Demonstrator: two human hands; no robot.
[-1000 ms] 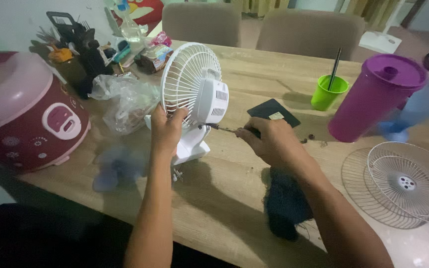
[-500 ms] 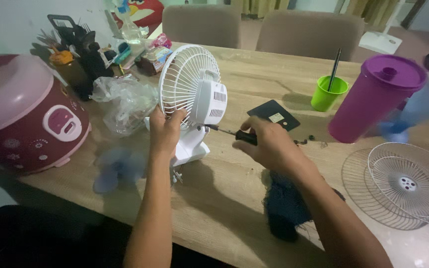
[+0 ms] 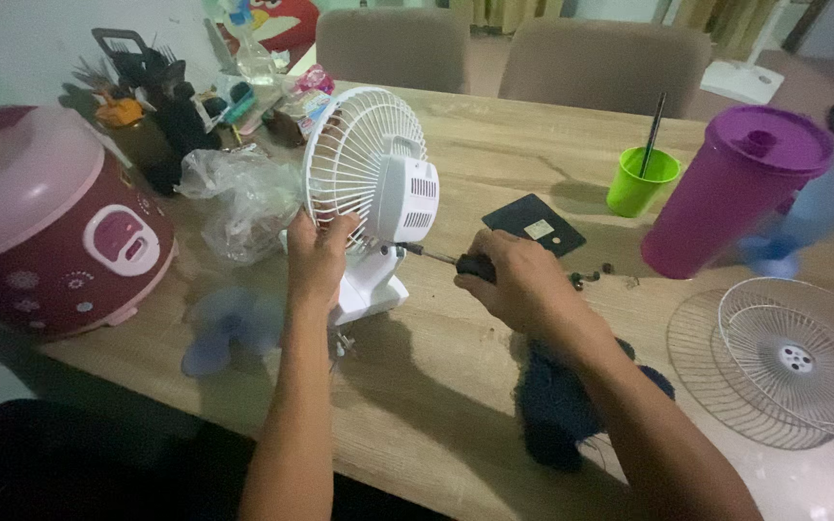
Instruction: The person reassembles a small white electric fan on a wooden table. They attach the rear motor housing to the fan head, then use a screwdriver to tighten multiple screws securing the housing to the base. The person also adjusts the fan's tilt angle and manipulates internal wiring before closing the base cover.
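Observation:
A small white desk fan (image 3: 378,188) stands on the wooden table (image 3: 456,367) with its back grille on and no front grille. My left hand (image 3: 319,256) grips the lower rim of that grille. My right hand (image 3: 523,280) is closed around a black-handled screwdriver (image 3: 446,259), whose tip meets the neck under the motor housing. A pale blue fan blade (image 3: 229,328) lies on the table left of the fan's base.
A dark red rice cooker (image 3: 45,222) sits at the left, a crumpled clear plastic bag (image 3: 243,198) behind the fan. A black card (image 3: 535,225), green cup (image 3: 639,178), purple pitcher (image 3: 736,188), loose wire grille (image 3: 789,352) and dark blue cloth (image 3: 557,405) lie right.
The fan and my left hand have shifted slightly left. My right hand with the screwdriver has stayed at the fan's neck, turning a little.

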